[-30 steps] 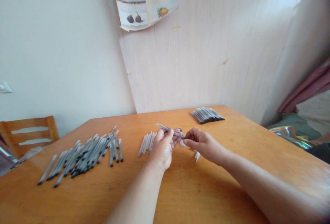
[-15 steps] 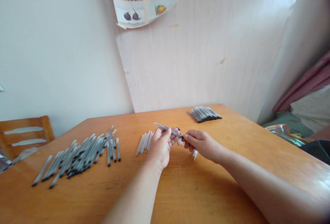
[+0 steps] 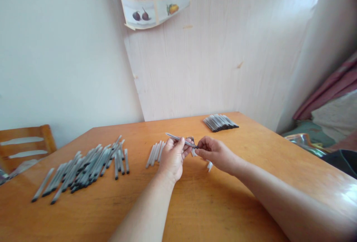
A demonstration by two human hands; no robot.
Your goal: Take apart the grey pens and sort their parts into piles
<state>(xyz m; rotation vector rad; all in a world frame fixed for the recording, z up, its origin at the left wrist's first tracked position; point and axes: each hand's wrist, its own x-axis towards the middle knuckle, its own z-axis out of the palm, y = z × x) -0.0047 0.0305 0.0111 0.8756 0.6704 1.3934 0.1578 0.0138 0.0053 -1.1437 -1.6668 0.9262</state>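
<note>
A slim clear pen [image 3: 173, 136] with a dark end lies slantwise across the fingers of my left hand [image 3: 173, 156], which is closed on it with the thumb on top. My right hand [image 3: 216, 152] pinches at the pen's dark lower right end; whether a separate small part is between its fingertips I cannot tell. On the table behind and left of my left hand lies a row of whitish translucent tubes [image 3: 154, 153]. A small dark cluster [image 3: 190, 138] shows just past the fingers, partly hidden. White tips [image 3: 209, 165] peek out under my right hand.
A large loose heap of pens with dark ends [image 3: 92, 165] spreads over the left of the wooden table [image 3: 184, 212]. A neat stack of similar pens [image 3: 220, 122] lies at the far right. A wooden chair [image 3: 26, 143] stands at left; fruit pictures [image 3: 153, 2] hang on the wall.
My right-hand fingers have shifted slightly at the pen's dark end, with the fingers more raised and spread above it. My left hand holds the pen nearly as before. The view has shifted a little.
</note>
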